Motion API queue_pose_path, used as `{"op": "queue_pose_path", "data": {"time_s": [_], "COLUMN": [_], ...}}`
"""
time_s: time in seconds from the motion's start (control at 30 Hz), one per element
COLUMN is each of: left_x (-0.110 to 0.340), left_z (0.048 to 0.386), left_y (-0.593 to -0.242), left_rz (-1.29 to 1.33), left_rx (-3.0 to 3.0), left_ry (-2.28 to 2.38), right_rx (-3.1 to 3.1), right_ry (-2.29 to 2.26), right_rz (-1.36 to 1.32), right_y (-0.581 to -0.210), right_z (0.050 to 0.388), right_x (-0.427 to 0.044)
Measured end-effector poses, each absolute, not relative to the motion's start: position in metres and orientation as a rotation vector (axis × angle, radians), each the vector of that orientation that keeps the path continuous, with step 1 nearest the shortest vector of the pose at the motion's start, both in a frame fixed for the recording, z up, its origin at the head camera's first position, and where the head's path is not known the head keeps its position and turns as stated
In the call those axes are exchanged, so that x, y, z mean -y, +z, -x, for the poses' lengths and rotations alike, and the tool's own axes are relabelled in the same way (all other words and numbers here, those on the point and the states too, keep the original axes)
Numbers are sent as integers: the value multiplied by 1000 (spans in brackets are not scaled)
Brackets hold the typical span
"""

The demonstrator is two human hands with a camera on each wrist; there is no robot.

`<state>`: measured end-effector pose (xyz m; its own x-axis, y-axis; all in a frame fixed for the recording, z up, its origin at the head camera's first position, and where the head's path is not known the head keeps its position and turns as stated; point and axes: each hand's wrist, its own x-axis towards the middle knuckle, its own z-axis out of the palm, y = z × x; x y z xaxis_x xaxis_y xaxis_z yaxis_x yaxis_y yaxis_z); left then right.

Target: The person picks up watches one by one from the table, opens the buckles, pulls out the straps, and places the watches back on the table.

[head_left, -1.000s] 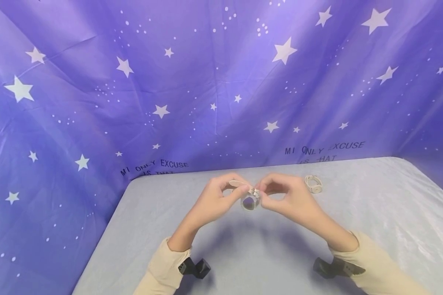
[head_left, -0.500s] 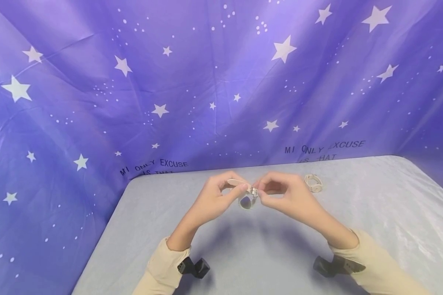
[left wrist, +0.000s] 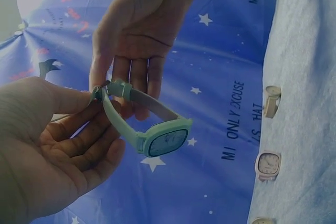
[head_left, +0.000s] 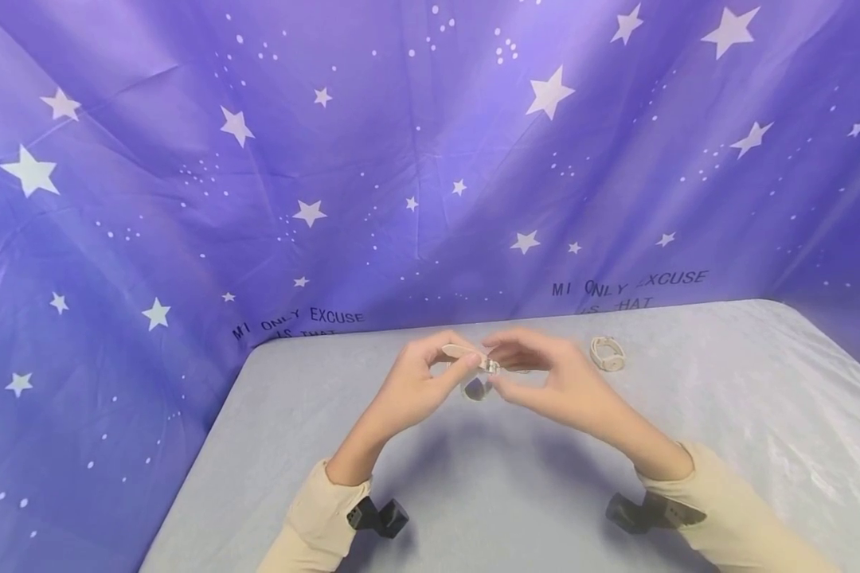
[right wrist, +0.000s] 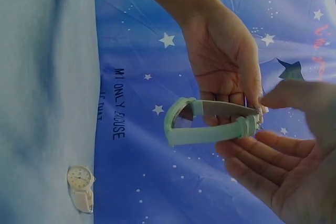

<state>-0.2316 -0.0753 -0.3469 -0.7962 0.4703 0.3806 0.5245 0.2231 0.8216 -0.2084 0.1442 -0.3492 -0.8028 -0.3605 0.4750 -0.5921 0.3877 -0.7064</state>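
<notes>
A person's two hands meet at the metal buckle [head_left: 491,366] of a pale green watch [left wrist: 167,139] held in the air above a grey-covered worktop [head_left: 258,414]. The left hand [head_left: 419,386] pinches the strap just beside the buckle, its free strap tail [head_left: 459,351] jutting past the thumb, while the case hangs below. The right hand [head_left: 566,378], fingers loosely spread, brackets the buckle; whether its thumb touches the metal cannot be told.

The fine work appears to centre on the buckle. A firm left pinch close to it should stop the green watch swinging; light right fingertips, with the strap tail flat and square to the frame, would likely spare the leather-like strap a crease or twist.

The count: one green watch, one buckle in the hands, and at least three more watches on the worktop, well apart from the green watch: a cream watch [left wrist: 272,102], a pinkish watch [left wrist: 269,165] and a third watch [left wrist: 262,221] cut off by the frame. Beyond the green watch hangs a starry purple backdrop [head_left: 401,119].
</notes>
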Motion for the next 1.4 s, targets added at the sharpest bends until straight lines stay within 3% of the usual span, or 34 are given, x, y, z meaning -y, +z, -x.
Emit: {"op": "queue_pose_path", "data": {"time_s": [1.4], "left_x": [79], "left_z": [229], "left_y": [-347], "left_rz": [1018], "left_rx": [2369], "left_ry": [-1538], "right_rx": [2288], "right_ry": [1315], "right_rz": [-761], "right_y": [-351], "right_z": [208], "right_x": [-144]}}
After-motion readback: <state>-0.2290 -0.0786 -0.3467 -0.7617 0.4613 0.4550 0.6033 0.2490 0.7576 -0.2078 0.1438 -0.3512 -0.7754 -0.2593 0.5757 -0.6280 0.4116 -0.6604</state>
